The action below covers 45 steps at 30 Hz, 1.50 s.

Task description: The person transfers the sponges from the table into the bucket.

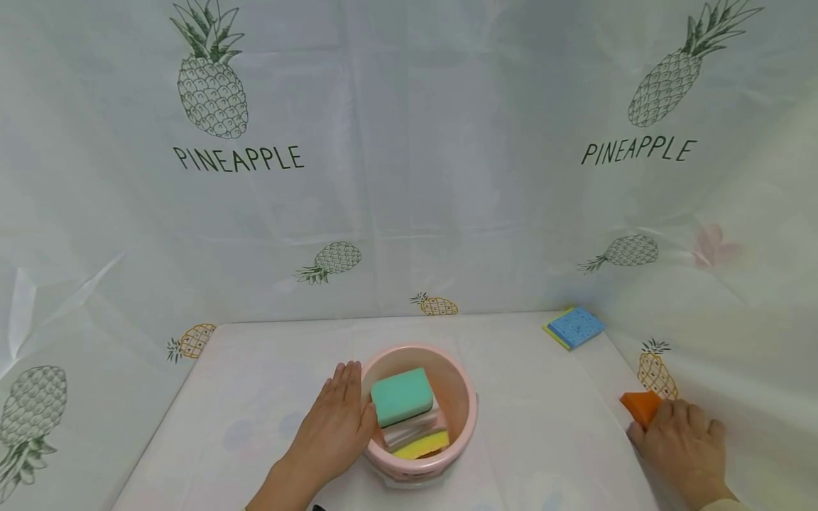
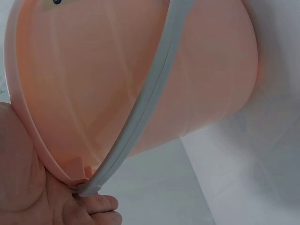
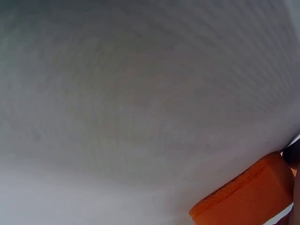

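Observation:
A pink bucket (image 1: 473,411) stands on the table in the head view. Inside it lie a green sponge (image 1: 401,396), a pale item (image 1: 411,428) below that and a yellow sponge (image 1: 422,445). My left hand (image 1: 335,426) rests along the bucket's left rim with its fingers straight. In the left wrist view, the fingertips (image 2: 101,204) show beside the end of the grey handle (image 2: 154,84). Over at the table's right edge, my right hand (image 1: 684,443) grips an orange sponge (image 1: 642,407). Only part of this sponge appears in the right wrist view.
A blue and yellow sponge (image 1: 576,328) lies at the table's back right corner. White sheeting (image 1: 447,177) printed with pineapples hangs behind and beside the white-covered table (image 1: 530,426). A small dark object (image 1: 318,507) shows at the bottom edge of the head view.

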{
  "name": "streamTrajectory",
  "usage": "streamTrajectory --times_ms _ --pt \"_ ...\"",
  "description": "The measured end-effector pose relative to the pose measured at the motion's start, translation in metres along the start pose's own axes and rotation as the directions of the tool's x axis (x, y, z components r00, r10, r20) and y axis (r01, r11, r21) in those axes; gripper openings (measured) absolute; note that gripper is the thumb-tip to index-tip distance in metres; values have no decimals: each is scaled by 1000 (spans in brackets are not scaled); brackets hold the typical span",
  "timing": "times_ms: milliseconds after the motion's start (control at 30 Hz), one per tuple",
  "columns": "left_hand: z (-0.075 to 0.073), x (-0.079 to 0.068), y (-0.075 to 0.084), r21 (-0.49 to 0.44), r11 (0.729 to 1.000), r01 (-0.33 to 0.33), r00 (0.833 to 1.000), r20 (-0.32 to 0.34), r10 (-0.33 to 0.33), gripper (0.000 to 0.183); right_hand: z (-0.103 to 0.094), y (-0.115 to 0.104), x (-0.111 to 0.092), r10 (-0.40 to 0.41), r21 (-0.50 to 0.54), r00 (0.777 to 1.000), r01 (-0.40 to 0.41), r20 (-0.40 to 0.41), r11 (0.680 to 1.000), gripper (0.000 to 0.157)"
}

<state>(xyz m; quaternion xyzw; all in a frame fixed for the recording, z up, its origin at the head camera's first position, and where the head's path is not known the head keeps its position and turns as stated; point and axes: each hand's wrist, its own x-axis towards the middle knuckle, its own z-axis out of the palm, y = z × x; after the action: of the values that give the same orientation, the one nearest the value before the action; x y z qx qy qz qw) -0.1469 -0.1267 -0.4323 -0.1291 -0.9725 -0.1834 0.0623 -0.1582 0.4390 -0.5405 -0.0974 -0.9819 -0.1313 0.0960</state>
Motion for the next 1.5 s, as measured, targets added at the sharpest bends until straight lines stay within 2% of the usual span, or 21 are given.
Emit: streamTrajectory --times_ms 267,400,533,667,900,967,1100,1167,1367,1433,1500 --pt "-1 -2 0 7 1000 -8 1000 -16 8 63 1 3 3 44 26 992 -48 121 999 83" --pt "-1 -2 0 6 1000 -1 1000 -9 1 63 0 1 4 40 26 986 -45 163 999 83" --pt "-2 -2 0 0 1000 3 1000 -3 -3 63 -3 -8 4 6 58 994 -13 113 998 69" --pt "-3 -2 0 -4 1000 6 1000 0 -6 63 -3 -17 6 -33 114 999 33 -1 993 57" --pt "-2 -2 0 -3 1000 6 1000 5 -6 63 -5 -30 14 -124 112 989 132 -74 985 59" --pt "-1 -2 -1 -2 1000 5 1000 4 -5 64 -4 -33 16 -164 108 979 177 -123 978 61" --pt "0 -2 -1 -7 1000 9 1000 4 -9 64 -4 -44 23 -242 101 935 276 -259 956 64" --pt "0 -2 -1 -12 1000 14 1000 9 -14 64 -7 -52 26 -268 105 916 311 -299 945 63" --pt "-1 -1 0 -25 1000 6 1000 9 -6 64 -25 -84 37 -309 124 882 373 -355 920 65" --pt "-2 0 1 -20 1000 2 1000 6 -2 64 -31 -95 40 -328 114 864 397 -381 911 64" --pt "-2 0 1 -17 1000 0 1000 7 0 64 -37 -105 44 -354 104 834 433 -422 895 61"
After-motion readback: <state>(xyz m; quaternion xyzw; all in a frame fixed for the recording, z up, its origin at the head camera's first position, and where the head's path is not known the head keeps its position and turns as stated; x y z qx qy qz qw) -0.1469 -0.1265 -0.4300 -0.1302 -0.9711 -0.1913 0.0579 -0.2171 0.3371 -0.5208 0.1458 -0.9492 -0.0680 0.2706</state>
